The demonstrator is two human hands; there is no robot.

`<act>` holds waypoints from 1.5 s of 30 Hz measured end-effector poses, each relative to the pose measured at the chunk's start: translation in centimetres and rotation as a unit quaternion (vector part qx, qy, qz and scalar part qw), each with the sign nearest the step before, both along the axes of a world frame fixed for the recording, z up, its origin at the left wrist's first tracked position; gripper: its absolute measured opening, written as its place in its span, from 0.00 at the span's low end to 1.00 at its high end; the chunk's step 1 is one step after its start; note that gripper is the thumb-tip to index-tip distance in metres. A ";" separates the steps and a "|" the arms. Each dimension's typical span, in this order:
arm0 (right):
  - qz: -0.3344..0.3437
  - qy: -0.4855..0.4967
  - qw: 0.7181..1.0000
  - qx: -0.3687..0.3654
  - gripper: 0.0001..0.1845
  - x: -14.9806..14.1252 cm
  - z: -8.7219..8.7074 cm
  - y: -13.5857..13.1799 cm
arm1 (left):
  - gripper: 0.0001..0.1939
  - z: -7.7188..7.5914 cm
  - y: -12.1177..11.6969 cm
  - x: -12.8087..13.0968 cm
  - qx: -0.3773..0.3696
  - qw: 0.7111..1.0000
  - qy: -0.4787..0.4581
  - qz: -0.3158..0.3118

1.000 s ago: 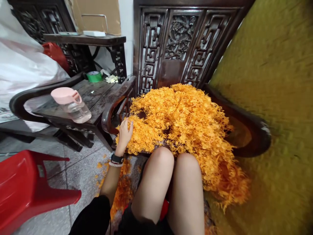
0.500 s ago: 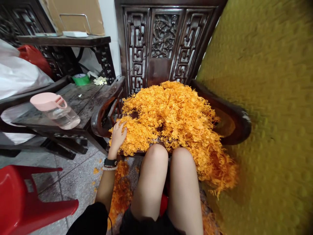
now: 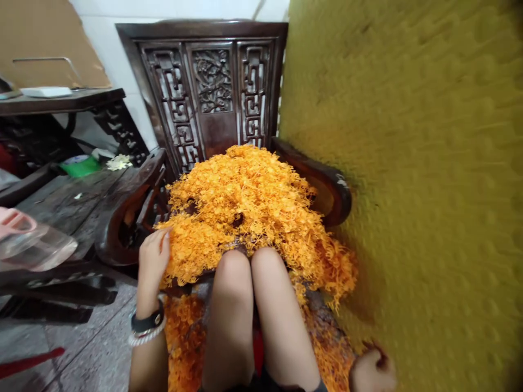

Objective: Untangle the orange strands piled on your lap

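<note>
A large heap of shredded orange flower material (image 3: 241, 212) covers the seat of a dark carved wooden armchair (image 3: 212, 92) and spills across my bare knees (image 3: 245, 272). My left hand (image 3: 153, 261) presses into the heap's near left edge, its fingers curled together. Whether it holds any strands is hard to see. My right hand (image 3: 371, 373) sits low at the bottom right, curled and cut off by the frame, beside a blurred mustard-yellow surface (image 3: 408, 163). It touches no part of the heap.
Left of the chair stands a dark wooden side table (image 3: 69, 201) bearing a pink-lidded plastic jug (image 3: 28, 242), green tape (image 3: 79, 166) and white flowers (image 3: 119, 161). Loose orange material (image 3: 183, 343) lies on the tiled floor. A red stool leg (image 3: 28, 362) shows at lower left.
The view has swung right, shifting the chair and table left. My right hand has come into view at the bottom right. My left hand remains on the heap, and the red stool has mostly left the view.
</note>
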State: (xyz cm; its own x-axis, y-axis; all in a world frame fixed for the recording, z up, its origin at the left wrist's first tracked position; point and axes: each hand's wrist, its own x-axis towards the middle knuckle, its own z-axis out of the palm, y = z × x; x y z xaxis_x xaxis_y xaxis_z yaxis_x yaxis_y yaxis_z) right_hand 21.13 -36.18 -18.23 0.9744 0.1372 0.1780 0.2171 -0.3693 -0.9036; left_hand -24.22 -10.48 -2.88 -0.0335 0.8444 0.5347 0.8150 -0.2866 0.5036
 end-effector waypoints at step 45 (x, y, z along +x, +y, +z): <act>0.588 -0.232 0.765 0.125 0.27 -15.4 21.8 29.1 | 0.16 6.3 -7.1 21.0 0.130 0.926 -0.342 -0.089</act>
State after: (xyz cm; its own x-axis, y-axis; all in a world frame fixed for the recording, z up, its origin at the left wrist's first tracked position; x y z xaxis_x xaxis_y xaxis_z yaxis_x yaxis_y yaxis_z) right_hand 5.74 -7.11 3.61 0.0266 0.7757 0.6305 0.5851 0.4993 -0.6390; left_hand -3.27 -17.58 3.47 -0.3127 0.7140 0.6265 0.2594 -0.5703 0.7794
